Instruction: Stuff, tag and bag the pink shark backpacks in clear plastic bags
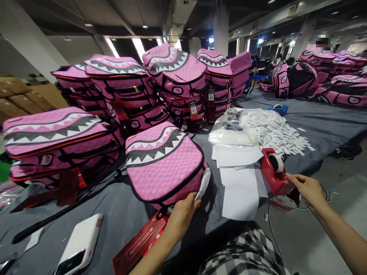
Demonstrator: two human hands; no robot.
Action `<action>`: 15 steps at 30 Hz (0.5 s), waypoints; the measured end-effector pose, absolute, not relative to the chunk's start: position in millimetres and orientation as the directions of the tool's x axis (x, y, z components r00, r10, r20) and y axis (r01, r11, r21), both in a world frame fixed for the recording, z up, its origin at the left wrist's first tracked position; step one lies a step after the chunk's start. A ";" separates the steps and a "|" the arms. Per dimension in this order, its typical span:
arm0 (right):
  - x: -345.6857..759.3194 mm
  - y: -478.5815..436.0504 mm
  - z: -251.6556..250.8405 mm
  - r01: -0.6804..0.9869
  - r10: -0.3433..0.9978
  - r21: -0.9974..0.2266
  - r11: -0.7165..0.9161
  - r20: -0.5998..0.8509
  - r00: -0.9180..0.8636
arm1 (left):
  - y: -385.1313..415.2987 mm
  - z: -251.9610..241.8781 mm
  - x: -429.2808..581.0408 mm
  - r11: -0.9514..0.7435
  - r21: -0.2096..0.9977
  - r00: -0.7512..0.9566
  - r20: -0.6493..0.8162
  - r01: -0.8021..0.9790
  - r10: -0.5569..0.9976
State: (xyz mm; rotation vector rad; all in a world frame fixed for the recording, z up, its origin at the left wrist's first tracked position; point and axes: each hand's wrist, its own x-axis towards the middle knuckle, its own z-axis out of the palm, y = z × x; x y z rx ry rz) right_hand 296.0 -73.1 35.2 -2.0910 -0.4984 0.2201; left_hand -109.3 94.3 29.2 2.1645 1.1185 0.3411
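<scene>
A pink backpack (166, 164) with a shark-mouth print lies in front of me on the table. My left hand (183, 214) is closed at its near right corner, pinching the lower end of a white paper (204, 183) that curves up the bag's side. To the right, a red tape dispenser (275, 175) with a roll of tape (276, 163) stands at the table edge. My right hand (309, 190) pinches at its cutter end, apparently on the tape, though the strip itself hardly shows. Dark red tags (140, 244) lie under my left forearm.
White paper sheets (241, 191) lie between the hands, below clear plastic bags (233, 130) and a heap of small white labels (278, 135). Stacked pink backpacks (180, 76) line the back. A white power bank (82, 240) lies front left; a blue tape dispenser (278, 109) sits farther back.
</scene>
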 end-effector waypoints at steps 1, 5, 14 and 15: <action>296.4 -73.5 36.6 0.265 0.436 -0.825 -0.499 0.025 0.899 | 95.5 31.1 -108.9 -0.405 0.689 0.621 -0.084 0.601 0.779; 291.3 -79.5 44.7 0.334 0.454 -0.807 -0.488 0.093 0.886 | 98.2 36.0 -107.1 -0.382 0.767 0.686 -0.103 0.516 0.720; 230.0 -110.5 9.3 -0.199 0.328 -0.975 -0.100 -0.221 0.918 | 93.5 37.8 -106.9 -0.383 0.777 0.650 -0.044 0.499 0.758; 219.8 -106.6 3.4 -0.304 0.352 -0.952 -0.024 -0.292 0.889 | 93.8 39.8 -106.7 -0.387 0.773 0.655 -0.047 0.502 0.754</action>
